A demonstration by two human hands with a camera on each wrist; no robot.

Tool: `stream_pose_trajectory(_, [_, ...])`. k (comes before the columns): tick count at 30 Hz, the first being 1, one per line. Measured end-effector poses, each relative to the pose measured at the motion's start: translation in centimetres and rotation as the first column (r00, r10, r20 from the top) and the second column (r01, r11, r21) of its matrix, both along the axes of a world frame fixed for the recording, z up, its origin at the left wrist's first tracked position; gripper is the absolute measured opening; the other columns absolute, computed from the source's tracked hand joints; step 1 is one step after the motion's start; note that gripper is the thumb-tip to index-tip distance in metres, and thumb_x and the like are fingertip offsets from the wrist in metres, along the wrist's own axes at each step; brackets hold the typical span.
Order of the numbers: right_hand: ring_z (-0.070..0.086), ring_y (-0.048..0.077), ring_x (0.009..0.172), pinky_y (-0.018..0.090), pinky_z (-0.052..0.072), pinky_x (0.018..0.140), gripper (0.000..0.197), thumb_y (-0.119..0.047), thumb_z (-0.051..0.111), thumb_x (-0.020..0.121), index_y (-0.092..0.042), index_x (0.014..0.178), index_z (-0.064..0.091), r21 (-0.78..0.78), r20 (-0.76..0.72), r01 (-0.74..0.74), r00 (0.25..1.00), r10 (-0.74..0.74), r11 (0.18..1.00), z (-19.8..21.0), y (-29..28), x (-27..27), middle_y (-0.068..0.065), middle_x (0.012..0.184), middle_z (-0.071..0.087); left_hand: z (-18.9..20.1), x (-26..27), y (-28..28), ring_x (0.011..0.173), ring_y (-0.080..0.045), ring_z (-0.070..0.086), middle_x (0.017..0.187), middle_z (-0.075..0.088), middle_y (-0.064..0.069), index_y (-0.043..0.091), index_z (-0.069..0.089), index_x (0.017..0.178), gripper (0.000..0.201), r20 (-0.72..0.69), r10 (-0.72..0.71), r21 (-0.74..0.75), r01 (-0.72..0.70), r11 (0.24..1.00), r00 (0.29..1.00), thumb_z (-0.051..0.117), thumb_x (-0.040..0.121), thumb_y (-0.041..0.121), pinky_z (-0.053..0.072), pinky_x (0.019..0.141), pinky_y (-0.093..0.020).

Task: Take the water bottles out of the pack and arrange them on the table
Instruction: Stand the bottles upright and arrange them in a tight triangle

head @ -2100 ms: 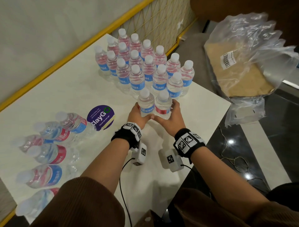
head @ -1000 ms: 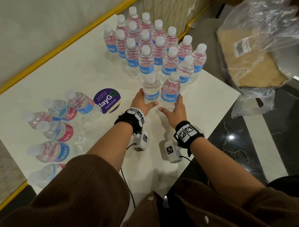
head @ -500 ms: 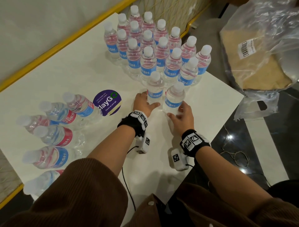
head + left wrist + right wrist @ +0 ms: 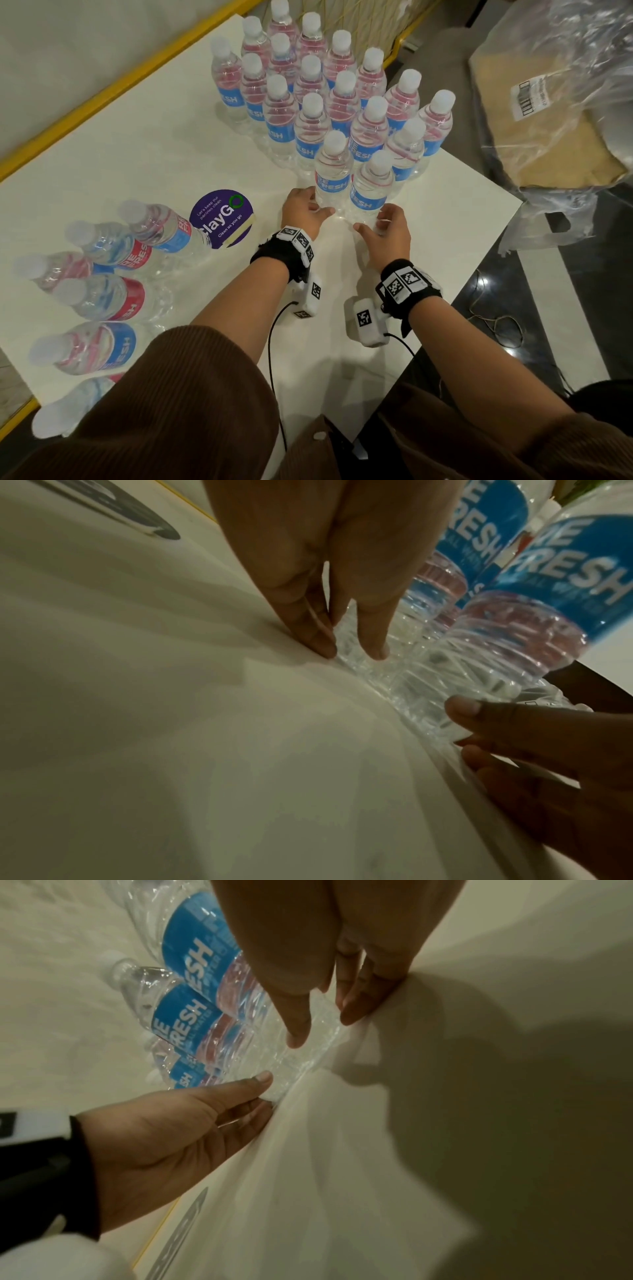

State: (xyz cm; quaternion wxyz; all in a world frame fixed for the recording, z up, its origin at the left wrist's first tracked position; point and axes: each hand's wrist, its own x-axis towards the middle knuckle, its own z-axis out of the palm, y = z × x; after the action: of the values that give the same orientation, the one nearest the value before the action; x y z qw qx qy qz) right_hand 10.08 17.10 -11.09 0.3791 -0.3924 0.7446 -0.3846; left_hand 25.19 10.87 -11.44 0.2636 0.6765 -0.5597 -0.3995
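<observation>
On your counter [image 4: 144, 150], the standing bottles [image 4: 310, 102] cluster toward the far right corner. Two front bottles [image 4: 352, 181] stand nearest you, just before that cluster. Your left hand [image 4: 303, 214] touches the base of the left one, your right hand [image 4: 387, 229] the right one. A round sticker [image 4: 222, 219] lies left of your left hand. The lying bottles [image 4: 102, 274] line the left edge. Beyond the right edge sits the plastic pack [image 4: 555, 113].
</observation>
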Motion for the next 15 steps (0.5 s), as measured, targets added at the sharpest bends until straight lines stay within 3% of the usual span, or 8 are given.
stream_pose_trajectory(5, [0.054,0.014,0.1,0.023,0.042,0.086,0.056,-0.027,0.075,0.077,-0.015,0.124,0.048,0.005,-0.011,0.023,1.0,-0.023,1.0,0.0,-0.39,0.2,0.004,0.115,0.057,0.04,-0.31,-0.36,0.105,-0.021,0.061,0.124,0.058,-0.008,0.008,0.048,0.133,0.063,-0.033,0.015,0.008,-0.014,1.0,0.999,0.074,0.078,0.025,0.046,0.087,-0.024])
stream_pose_trajectory(9, [0.054,0.016,0.097,0.027,0.044,0.089,0.064,-0.034,0.075,0.077,-0.019,0.132,0.046,-0.009,-0.044,-0.01,0.999,0.009,1.0,0.08,-0.56,0.29,0.003,0.108,0.055,0.25,-0.61,-0.32,0.105,-0.021,0.06,0.121,0.06,-0.009,0.008,0.05,0.129,0.06,-0.105,0.052,-0.013,-0.054,0.998,0.993,0.075,0.078,0.027,0.042,0.083,-0.022])
stream_pose_trajectory(15, [0.055,0.017,0.094,0.026,0.044,0.086,0.063,-0.038,0.074,0.076,-0.02,0.13,0.047,-0.007,-0.069,0.0,0.998,-0.001,1.0,0.23,-0.44,0.45,0.005,0.105,0.056,0.07,-0.02,-0.74,0.104,-0.026,0.059,0.125,0.048,-0.016,0.005,0.043,0.137,0.056,-0.005,-0.112,-0.043,0.112,0.993,0.994,0.062,0.089,0.026,0.042,0.086,-0.022])
